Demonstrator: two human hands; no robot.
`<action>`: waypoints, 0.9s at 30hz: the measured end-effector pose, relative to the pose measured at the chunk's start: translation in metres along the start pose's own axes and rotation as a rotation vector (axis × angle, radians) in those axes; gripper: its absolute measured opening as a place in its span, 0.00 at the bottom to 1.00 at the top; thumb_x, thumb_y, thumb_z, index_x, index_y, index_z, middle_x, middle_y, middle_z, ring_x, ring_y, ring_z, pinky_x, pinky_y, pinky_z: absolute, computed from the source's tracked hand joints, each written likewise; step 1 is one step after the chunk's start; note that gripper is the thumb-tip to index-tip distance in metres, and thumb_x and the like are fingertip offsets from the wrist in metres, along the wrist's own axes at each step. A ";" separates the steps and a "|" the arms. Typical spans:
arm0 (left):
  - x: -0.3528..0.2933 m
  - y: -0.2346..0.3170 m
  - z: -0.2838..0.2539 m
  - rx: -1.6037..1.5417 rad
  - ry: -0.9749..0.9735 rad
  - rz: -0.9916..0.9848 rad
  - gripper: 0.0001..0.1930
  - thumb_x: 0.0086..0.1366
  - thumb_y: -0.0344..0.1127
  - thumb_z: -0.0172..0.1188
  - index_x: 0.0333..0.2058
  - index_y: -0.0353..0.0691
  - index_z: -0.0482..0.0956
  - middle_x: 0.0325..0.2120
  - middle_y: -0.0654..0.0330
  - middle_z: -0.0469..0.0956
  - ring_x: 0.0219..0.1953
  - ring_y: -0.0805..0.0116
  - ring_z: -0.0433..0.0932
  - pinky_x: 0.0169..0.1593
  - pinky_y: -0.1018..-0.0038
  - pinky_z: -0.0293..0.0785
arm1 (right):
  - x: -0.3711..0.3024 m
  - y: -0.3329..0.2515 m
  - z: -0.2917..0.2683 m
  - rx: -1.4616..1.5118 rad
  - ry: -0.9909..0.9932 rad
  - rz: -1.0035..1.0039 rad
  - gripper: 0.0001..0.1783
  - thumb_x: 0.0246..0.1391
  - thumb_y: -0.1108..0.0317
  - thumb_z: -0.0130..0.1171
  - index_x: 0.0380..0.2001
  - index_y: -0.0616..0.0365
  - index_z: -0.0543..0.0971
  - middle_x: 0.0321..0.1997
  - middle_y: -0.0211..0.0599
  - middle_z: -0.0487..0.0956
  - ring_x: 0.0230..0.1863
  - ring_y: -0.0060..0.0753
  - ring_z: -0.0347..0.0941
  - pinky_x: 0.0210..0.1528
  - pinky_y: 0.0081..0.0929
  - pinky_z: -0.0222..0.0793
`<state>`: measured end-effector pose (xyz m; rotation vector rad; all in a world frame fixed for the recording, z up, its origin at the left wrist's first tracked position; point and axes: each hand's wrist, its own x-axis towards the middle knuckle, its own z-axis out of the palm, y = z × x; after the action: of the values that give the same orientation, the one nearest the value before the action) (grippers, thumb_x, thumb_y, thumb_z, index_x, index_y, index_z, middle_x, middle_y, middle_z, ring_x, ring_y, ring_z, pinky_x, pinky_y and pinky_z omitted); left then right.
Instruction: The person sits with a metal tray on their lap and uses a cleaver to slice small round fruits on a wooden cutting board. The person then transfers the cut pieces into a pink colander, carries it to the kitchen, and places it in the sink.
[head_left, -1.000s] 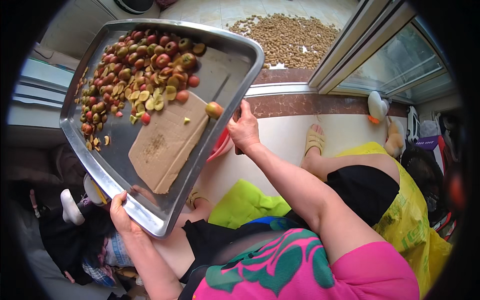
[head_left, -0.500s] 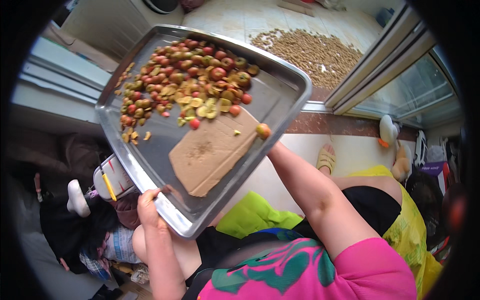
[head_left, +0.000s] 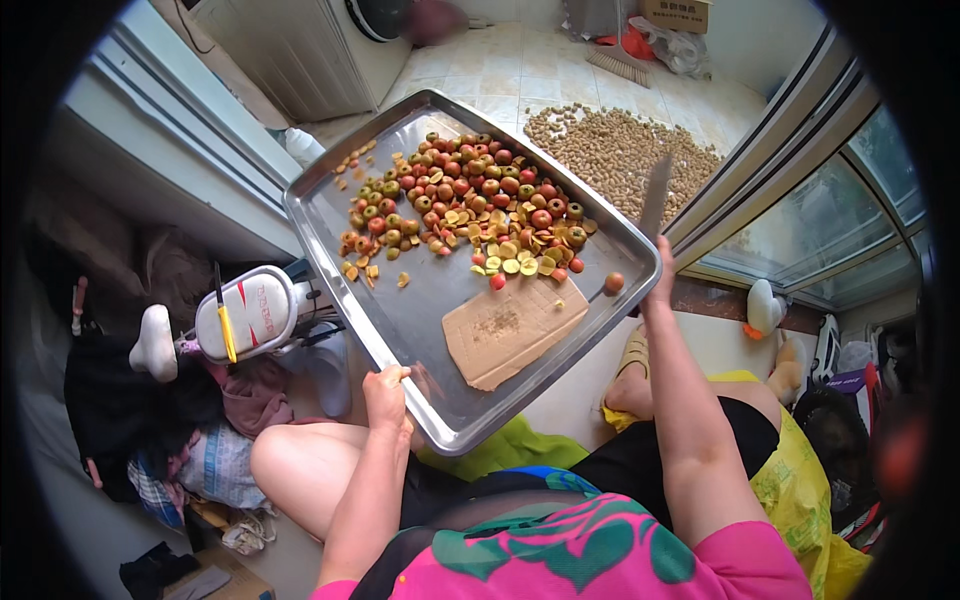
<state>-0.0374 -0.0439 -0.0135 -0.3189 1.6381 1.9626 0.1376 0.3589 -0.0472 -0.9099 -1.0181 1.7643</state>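
I hold a large rectangular metal tray (head_left: 420, 345) out in front of me over my lap, at a slant. My left hand (head_left: 386, 398) is closed on its near left rim, thumb on top. At the right corner my right hand (head_left: 660, 272) grips the rim, its fingers partly hidden. A knife blade (head_left: 655, 195) sticks up out of that same hand. Small red and green apple-like fruits (head_left: 470, 180) are heaped in the tray's far half, with cut slices (head_left: 510, 255) among them. Nearer me lies a piece of brown cardboard (head_left: 515, 335). One fruit (head_left: 613, 283) sits alone by the right rim.
Unshelled peanuts (head_left: 620, 150) are spread on the tiled floor beyond the doorway, near a broom (head_left: 618, 65). To my left, a yellow-handled knife (head_left: 226, 325) lies on a white stool-like seat (head_left: 255, 310). A glass sliding door (head_left: 810, 220) stands at the right.
The tray has shifted right and farther down in view, with both hands still on it. The right hand and the knife blade have come into sight past its right rim.
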 end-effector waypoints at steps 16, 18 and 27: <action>-0.009 -0.007 0.023 -0.061 0.089 -0.110 0.07 0.52 0.26 0.50 0.27 0.27 0.72 0.22 0.56 0.73 0.20 0.65 0.73 0.26 0.70 0.71 | -0.087 -0.104 0.154 -1.421 -0.487 -0.434 0.20 0.50 0.62 0.57 0.49 0.44 0.73 0.35 0.44 0.79 0.38 0.48 0.76 0.40 0.40 0.71; 0.010 -0.030 0.011 -0.016 0.104 -0.079 0.07 0.52 0.26 0.51 0.27 0.28 0.73 0.21 0.58 0.73 0.21 0.67 0.72 0.27 0.71 0.69 | -0.090 -0.088 0.169 -1.501 -0.503 -0.465 0.19 0.53 0.58 0.55 0.49 0.44 0.73 0.35 0.47 0.79 0.39 0.49 0.76 0.41 0.41 0.70; -0.006 -0.011 0.024 -0.014 0.050 -0.082 0.06 0.53 0.25 0.48 0.25 0.27 0.72 0.19 0.56 0.73 0.20 0.65 0.73 0.24 0.68 0.70 | -0.139 -0.049 0.186 -1.419 -0.734 -0.399 0.19 0.49 0.65 0.54 0.47 0.46 0.73 0.31 0.49 0.78 0.35 0.51 0.75 0.39 0.43 0.70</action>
<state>-0.0227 -0.0215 -0.0137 -0.4363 1.6172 1.9200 0.0379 0.1960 0.0930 -0.6718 -2.8351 0.8038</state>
